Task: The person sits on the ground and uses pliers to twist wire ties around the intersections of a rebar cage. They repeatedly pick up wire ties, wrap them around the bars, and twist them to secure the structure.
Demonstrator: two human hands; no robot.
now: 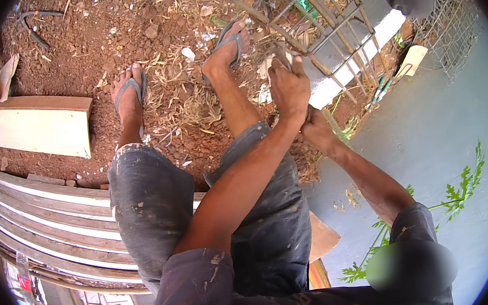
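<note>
Head view: the left hand [288,87] is being closed tight around a bar end of the rebar cage [326,29] at upper centre of the frame, while the right hand [317,131] is being curled just below it (what it is gripping cannot be told). The bar is best kept steady, wrists firm, the cage lying above and right of both grips.

Both arms stretched out and down, close together in front of the knees. Left hand [288,87] up higher, fingers curled shut into a fist, knuckles facing up. Right hand [316,131] tucked just under the left wrist, maybe closed too, but mostly hidden. Right elbow bent, left arm nearly straight. Bare forearms, sleeves at the elbows.
</note>
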